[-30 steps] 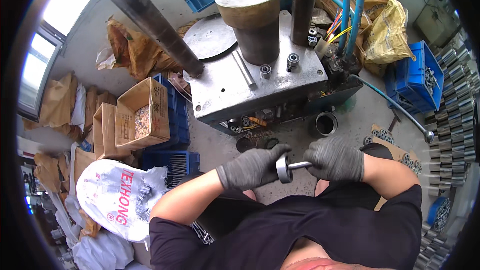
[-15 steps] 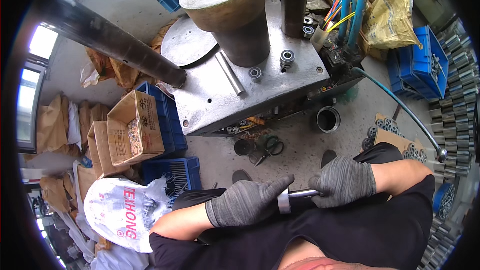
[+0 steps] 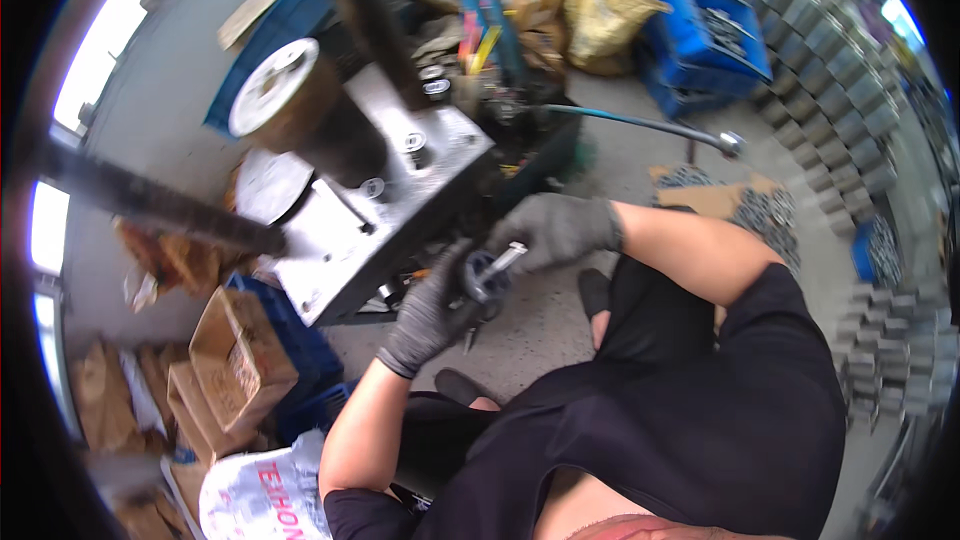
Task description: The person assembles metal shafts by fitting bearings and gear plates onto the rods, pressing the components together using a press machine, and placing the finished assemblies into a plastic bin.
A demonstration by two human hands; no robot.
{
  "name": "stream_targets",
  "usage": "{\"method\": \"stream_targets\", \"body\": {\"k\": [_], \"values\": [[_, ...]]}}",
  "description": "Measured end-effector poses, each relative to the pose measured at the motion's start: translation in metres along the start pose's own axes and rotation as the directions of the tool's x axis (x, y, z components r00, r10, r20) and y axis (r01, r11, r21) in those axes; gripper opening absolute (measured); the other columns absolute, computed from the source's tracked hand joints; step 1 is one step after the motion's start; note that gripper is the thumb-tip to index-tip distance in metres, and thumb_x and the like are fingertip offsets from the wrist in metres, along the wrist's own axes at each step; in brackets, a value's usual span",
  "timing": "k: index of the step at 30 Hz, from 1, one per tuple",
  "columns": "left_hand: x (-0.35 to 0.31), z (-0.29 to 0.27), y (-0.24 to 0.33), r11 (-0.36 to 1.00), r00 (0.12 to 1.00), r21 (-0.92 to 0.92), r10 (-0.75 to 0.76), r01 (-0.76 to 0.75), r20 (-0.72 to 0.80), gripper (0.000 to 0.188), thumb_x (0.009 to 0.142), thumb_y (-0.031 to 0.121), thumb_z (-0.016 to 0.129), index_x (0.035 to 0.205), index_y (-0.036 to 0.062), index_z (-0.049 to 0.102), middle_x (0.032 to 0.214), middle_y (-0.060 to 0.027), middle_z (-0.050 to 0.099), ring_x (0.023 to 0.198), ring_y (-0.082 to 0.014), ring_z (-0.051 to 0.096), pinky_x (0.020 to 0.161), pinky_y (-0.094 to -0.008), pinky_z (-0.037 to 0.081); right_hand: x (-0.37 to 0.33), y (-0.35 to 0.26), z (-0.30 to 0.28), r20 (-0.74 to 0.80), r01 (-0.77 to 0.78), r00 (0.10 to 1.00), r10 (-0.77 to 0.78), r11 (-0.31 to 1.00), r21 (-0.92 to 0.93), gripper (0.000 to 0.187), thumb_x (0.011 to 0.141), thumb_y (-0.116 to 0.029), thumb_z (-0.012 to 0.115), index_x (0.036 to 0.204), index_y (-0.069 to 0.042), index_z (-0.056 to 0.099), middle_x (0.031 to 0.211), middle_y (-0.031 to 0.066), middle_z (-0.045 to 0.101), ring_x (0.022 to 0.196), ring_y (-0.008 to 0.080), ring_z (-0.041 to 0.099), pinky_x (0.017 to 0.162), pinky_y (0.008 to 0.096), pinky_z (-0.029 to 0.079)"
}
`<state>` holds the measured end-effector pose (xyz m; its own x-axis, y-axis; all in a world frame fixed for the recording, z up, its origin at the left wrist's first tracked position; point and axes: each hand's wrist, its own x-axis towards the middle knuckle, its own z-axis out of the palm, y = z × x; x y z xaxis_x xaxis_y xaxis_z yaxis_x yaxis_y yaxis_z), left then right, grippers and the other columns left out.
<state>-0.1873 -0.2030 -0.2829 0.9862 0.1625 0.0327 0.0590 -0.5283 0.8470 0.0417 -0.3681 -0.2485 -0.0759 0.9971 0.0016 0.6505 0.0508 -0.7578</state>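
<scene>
I stand near the press table (image 3: 400, 180) with both hands gloved in grey, raised before its near edge. My left hand (image 3: 430, 315) is closed around a round metal ring (image 3: 487, 285), which looks dark and blurred. A short bright metal shaft (image 3: 510, 257) sticks up beside the ring; whether it passes through the ring I cannot make out. My right hand (image 3: 560, 230) has curled fingers at the shaft, its fingertips partly hidden. On the table stand small bearings (image 3: 413, 143) and a thick upright cylinder (image 3: 325, 120), with a metal rod (image 3: 343, 202) lying alongside.
Dark posts (image 3: 160, 200) rise from the table. A hose with a metal end (image 3: 640, 122) reaches out to the right. Blue crates (image 3: 700, 75) and stacked metal cylinders (image 3: 825, 70) stand at the right. Cardboard boxes (image 3: 235, 360) and a white sack (image 3: 265, 485) are at the left.
Both hands have risen from my lap toward the table, carrying the ring and shaft, which are now tilted. My view has swung, so the table appears farther left.
</scene>
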Motion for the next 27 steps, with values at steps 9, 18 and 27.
{"method": "stream_targets", "body": {"k": [9,18,27], "values": [[0.034,0.015,-0.007,0.995,0.991,-0.006,-0.101,0.102,0.090,0.050,0.098,0.007,0.070,0.145,0.0017,0.056,0.122,-0.0125,0.069,0.108,-0.0182,0.066,0.096,-0.0326,0.054,-0.117,0.074,-0.056,-0.146,-0.411,0.898,0.414,0.674,-0.614,0.035,0.081,-0.042,0.075,0.097,-0.012,0.081,0.093,0.0170,0.076,0.093,0.0358,0.073,0.082,0.0470,0.056],[0.016,0.038,0.018,0.995,0.995,0.086,-0.049,0.041,0.086,0.050,0.098,0.004,0.070,0.145,0.0031,0.056,0.106,-0.0082,0.069,0.098,-0.0151,0.064,0.089,-0.0311,0.054,-0.450,0.045,-0.028,-0.505,-0.957,0.286,0.814,0.268,-0.109,0.049,0.088,-0.050,0.069,0.110,-0.006,0.077,0.095,0.0182,0.077,0.093,0.0343,0.073,0.085,0.0451,0.055],[0.004,0.047,0.013,0.941,0.934,0.232,-0.293,0.245,0.202,0.056,0.097,-0.004,0.065,0.150,0.0114,0.055,0.107,-0.0062,0.064,0.095,-0.0153,0.061,0.092,-0.0300,0.051,-0.690,0.007,0.130,-0.181,-0.960,-0.239,0.954,-0.260,-0.103,0.038,0.083,-0.037,0.066,0.086,-0.001,0.077,0.090,0.0239,0.075,0.083,0.0356,0.073,0.080,0.0461,0.056]]}}
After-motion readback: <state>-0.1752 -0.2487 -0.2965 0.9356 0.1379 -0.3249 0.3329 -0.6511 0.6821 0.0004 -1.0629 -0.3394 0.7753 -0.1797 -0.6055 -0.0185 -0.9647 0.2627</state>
